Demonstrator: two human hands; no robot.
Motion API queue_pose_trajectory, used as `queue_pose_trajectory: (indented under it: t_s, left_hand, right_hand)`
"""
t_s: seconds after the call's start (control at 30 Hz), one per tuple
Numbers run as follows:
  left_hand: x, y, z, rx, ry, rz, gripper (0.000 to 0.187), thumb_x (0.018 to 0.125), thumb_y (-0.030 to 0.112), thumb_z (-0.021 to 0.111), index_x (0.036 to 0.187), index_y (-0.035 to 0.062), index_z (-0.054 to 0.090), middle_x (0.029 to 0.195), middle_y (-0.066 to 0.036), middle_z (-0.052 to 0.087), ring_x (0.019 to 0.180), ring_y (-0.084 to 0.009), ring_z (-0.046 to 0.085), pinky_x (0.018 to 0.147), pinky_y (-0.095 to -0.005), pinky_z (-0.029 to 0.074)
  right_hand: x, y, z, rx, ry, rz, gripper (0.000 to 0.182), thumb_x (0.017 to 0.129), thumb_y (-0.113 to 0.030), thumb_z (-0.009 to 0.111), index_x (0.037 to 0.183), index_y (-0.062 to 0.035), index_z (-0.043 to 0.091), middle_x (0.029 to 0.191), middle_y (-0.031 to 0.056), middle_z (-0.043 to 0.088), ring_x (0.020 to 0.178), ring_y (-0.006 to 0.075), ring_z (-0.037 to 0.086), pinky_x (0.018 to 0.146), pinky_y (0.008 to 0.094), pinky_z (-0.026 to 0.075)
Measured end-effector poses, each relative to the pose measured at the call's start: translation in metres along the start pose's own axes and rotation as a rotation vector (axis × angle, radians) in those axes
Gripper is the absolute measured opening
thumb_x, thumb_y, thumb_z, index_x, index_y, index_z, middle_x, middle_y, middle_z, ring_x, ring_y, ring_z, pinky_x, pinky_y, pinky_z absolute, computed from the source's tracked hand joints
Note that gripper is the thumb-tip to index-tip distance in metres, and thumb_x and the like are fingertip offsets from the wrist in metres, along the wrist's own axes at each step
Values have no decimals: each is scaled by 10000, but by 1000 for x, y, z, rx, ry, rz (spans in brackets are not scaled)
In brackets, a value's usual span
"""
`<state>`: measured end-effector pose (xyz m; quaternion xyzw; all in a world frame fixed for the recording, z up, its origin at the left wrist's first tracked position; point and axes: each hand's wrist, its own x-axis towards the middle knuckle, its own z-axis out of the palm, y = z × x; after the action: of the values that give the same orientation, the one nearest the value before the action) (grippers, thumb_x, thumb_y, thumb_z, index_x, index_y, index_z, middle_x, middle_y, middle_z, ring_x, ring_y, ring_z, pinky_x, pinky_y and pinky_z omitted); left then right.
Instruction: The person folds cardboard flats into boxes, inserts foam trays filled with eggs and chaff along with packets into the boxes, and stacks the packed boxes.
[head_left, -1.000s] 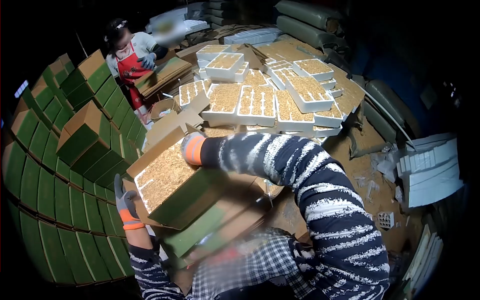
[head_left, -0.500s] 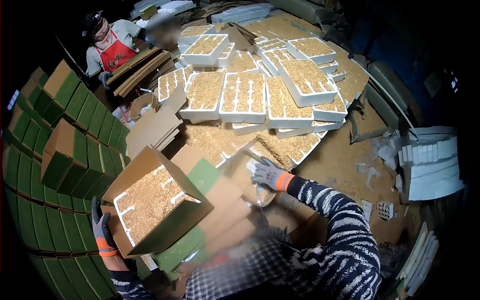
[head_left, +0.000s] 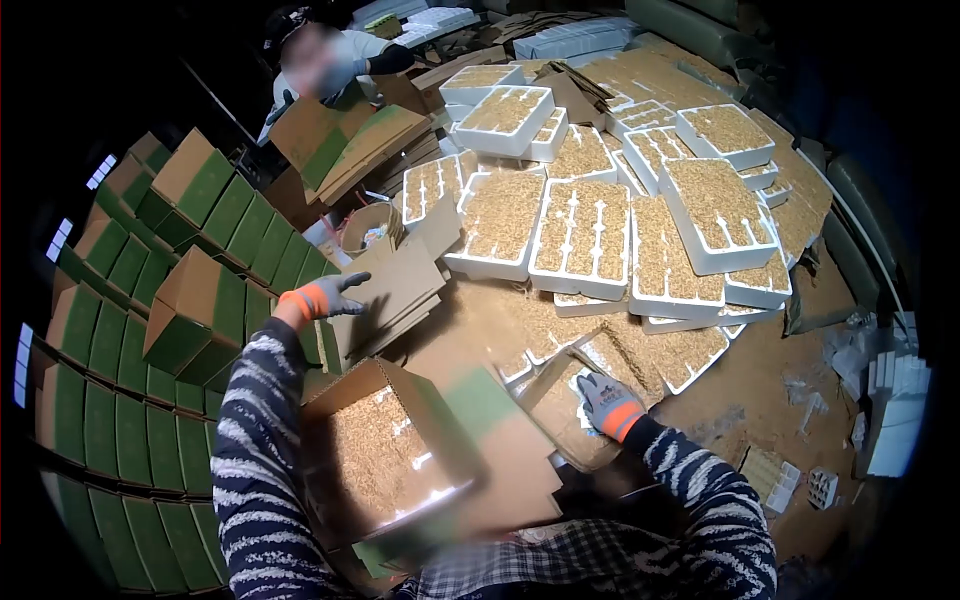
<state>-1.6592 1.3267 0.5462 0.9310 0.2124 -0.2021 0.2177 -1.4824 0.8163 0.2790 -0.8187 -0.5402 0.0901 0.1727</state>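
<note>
My left hand (head_left: 328, 298), in a grey and orange glove, is raised with its fingers apart beside a stack of flat cardboard sheets (head_left: 388, 315). Below it stands an open cardboard carton (head_left: 440, 425) holding a white foam tray filled with sawdust-like material (head_left: 375, 455). My right hand (head_left: 610, 405) reaches into a small open box (head_left: 550, 410). Its fingers are bent over small white pieces there, and their tips are partly hidden. Beneath the carton lie flat cardboard pieces (head_left: 520, 480), one with a green patch.
White foam trays (head_left: 580, 235) of the same material are piled across the table. Green and brown cartons (head_left: 140, 340) are stacked at left. Opposite me a person (head_left: 340, 60) handles folded cardboard (head_left: 370, 150). White foam pieces (head_left: 890, 410) stand at right.
My left hand has let go of the carton's side and moved up to the cardboard sheets. The carton now sits lower and more level. My right hand stays in the small box.
</note>
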Motion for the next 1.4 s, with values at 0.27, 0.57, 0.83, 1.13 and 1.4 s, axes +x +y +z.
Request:
queue_pose_trajectory:
  t_s: [0.27, 0.57, 0.83, 1.13, 1.4]
  left_hand:
    - [63, -40, 109, 335, 77, -204, 1184, 646, 584, 802, 1499, -27, 254, 1471, -317, 383, 1367, -436, 385, 1127, -454, 336]
    - [27, -11, 21, 252, 162, -17, 553, 841, 267, 660, 1380, 217, 545, 1249, -209, 627, 1130, -378, 605, 970, -423, 480]
    - [-64, 30, -27, 379, 827, 160, 435, 886, 78, 533, 1297, 200, 606, 1125, -176, 669, 1022, -378, 634, 851, -433, 524]
    - [-277, 114, 12, 544, 1260, 231, 489, 759, -15, 644, 1205, 181, 692, 991, -97, 641, 896, -299, 633, 765, -362, 526]
    - [-320, 138, 144, 540, 534, 197, 404, 842, 112, 554, 1245, 121, 589, 951, -84, 611, 822, -276, 630, 676, -368, 529]
  right_hand:
    - [-9, 19, 84, -49, -80, 113, 211, 872, -155, 523, 1055, -122, 624, 996, 132, 622, 928, 305, 624, 786, 431, 493]
    - [22, -15, -19, 516, 198, 297, 250, 763, -181, 729, 995, -100, 680, 851, 91, 700, 789, 243, 675, 731, 359, 530]
    - [42, 0, -55, 1207, 327, 384, 312, 826, -82, 715, 1113, 6, 629, 967, 81, 690, 844, 117, 641, 734, 257, 535]
    - [55, -194, -183, 898, 617, -448, 273, 795, -11, 707, 1064, -28, 666, 969, 84, 682, 901, 181, 660, 798, 315, 534]
    - [78, -261, -213, 287, 403, -787, 168, 789, -171, 717, 944, -115, 683, 1039, 86, 669, 1009, 293, 623, 859, 406, 511]
